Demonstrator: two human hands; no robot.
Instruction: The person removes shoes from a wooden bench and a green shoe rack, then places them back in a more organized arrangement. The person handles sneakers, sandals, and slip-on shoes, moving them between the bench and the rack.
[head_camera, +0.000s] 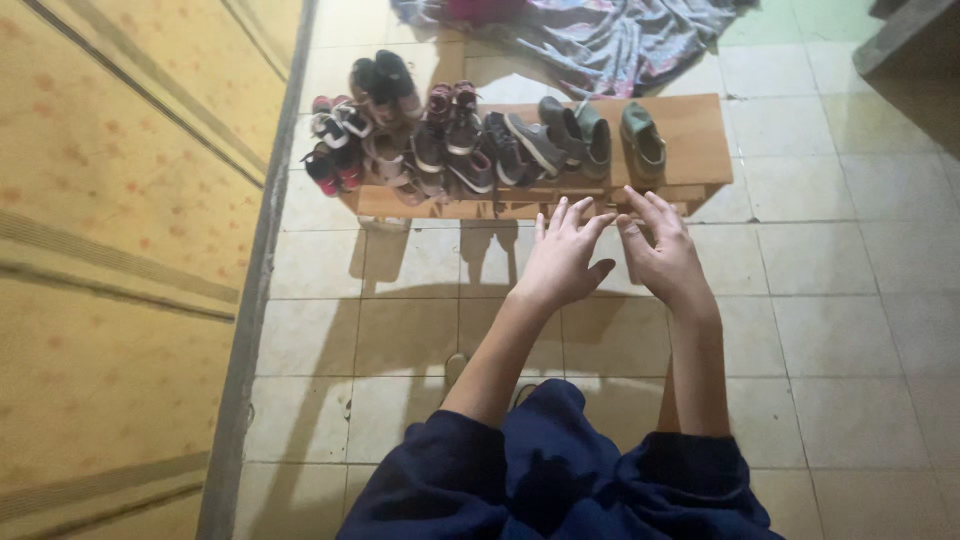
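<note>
My left hand (563, 257) and my right hand (662, 250) reach forward side by side, fingers spread, holding nothing. Both hover just in front of a low wooden bench (700, 140). On the bench stand several small shoes in a row. A grey-green shoe (642, 138) stands alone toward the right end, nearest my right hand. A pair of grey shoes (565, 135) sits beside it, with dark and pink shoes (440, 140) crowded at the left end.
Pale tiled floor (820, 300) lies around the bench. A yellow patterned wall (110, 250) runs along the left. A crumpled grey cloth (620, 40) lies on the floor behind the bench. My dark blue shorts (560, 480) fill the bottom.
</note>
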